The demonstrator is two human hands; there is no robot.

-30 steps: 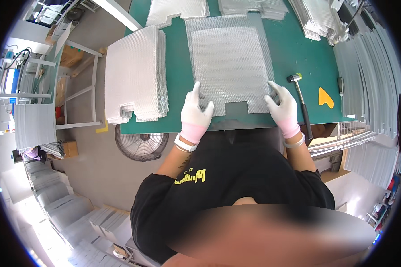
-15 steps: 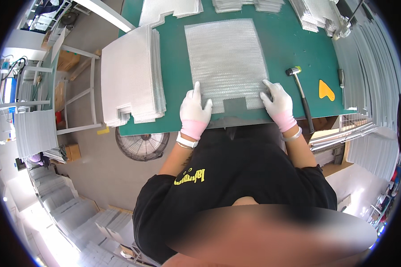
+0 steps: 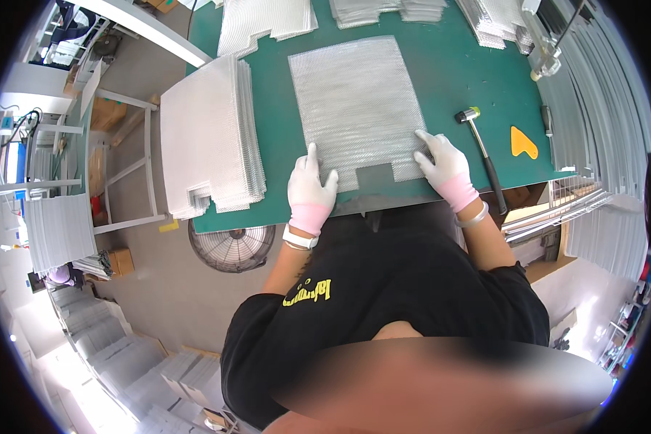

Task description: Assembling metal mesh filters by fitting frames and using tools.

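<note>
A silvery, translucent mesh sheet (image 3: 358, 101) lies flat on the green table mat, with a rectangular notch in its near edge. My left hand (image 3: 311, 184), in a white glove with a pink cuff, rests at the sheet's near left corner, index finger stretched along the side and thumb apart. At the right edge, my right hand (image 3: 445, 168), gloved alike, touches the sheet with its fingertips, fingers spread. Neither hand is wrapped round anything. To the left stands a thick stack of similar notched sheets (image 3: 202, 137).
Right of the sheet lie a mallet (image 3: 481, 148) with a black handle, a yellow scraper (image 3: 523, 143) and a dark-handled tool (image 3: 547, 121). More notched sheets (image 3: 267, 18) lie along the far side of the green table (image 3: 441, 72). A floor fan (image 3: 233, 246) stands below the near left edge.
The whole view has turned and shifted slightly, so the table contents appear a little further left. Both hands stay at the same places on the mesh sheet.
</note>
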